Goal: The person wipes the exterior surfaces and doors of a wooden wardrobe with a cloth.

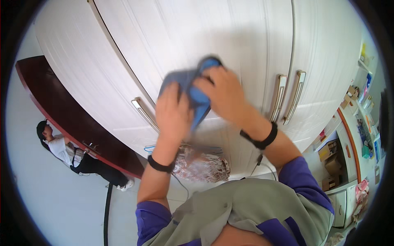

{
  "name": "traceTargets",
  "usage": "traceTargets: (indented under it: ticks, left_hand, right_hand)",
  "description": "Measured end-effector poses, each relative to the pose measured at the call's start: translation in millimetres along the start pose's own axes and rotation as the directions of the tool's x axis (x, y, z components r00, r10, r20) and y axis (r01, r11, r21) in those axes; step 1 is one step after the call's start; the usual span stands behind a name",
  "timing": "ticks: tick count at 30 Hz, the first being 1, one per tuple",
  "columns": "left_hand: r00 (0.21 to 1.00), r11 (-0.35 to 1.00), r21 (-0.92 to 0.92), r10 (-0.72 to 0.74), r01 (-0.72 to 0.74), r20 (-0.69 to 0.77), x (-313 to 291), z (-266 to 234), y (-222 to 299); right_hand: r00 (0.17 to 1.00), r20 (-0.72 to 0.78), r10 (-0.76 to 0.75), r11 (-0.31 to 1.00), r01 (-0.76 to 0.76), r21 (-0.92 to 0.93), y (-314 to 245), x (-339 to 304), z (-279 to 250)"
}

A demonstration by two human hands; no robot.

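A blue cloth (pixel 196 88) is bunched between both my hands, held up in front of white wardrobe doors (pixel 172 45). My left hand (pixel 173 112) grips its lower left part, fingers curled over the fabric. My right hand (pixel 223 94) clutches the upper right part, knuckles toward the doors. Both wrists wear black bands. The cloth and hands are blurred by motion.
Metal bar handles (pixel 289 96) sit on the doors to the right, another handle (pixel 144 112) to the left. A patterned bundle (pixel 203 166) lies at the wardrobe's foot. A dark red door (pixel 69 119) and a person (pixel 65 151) stand at left. Shelves with boxes (pixel 334 158) fill the right.
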State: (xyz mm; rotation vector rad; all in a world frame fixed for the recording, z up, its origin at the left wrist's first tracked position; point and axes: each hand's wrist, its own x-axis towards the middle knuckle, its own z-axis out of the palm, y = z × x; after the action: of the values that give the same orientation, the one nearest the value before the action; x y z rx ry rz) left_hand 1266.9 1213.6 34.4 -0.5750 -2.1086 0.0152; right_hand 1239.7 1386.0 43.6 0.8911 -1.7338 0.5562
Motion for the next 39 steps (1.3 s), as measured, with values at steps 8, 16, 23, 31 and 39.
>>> traceTargets:
  ticks: [8, 16, 23, 31, 39]
  left_hand:
    - [0.955, 0.998, 0.061, 0.013, 0.006, -0.296, 34.5, 23.4, 28.2]
    - [0.987, 0.993, -0.058, -0.113, 0.107, -0.113, -56.6, 32.7, 50.8]
    - [0.913, 0.995, 0.057, -0.053, 0.083, -0.404, 48.0, -43.3, 70.0]
    - [0.923, 0.972, -0.058, -0.233, 0.227, -0.307, -47.2, 36.5, 70.6]
    - [0.851, 0.854, -0.256, -0.499, 0.452, -0.162, -81.7, 67.2, 94.6]
  right_hand:
    - [0.979, -0.165, 0.119, 0.985, -0.137, -0.104, -0.7, 9.5, -30.1]
    - [0.998, 0.065, -0.003, 0.999, 0.005, -0.034, -37.0, -55.1, -20.1]
    - [0.936, -0.334, 0.113, 0.972, -0.174, -0.160, -41.2, 28.3, -75.4]
    - [0.952, -0.290, 0.098, 0.970, -0.156, -0.186, -54.9, -63.0, -5.3]
    - [0.993, -0.043, 0.108, 0.994, -0.108, -0.009, -47.4, -87.4, -11.5]
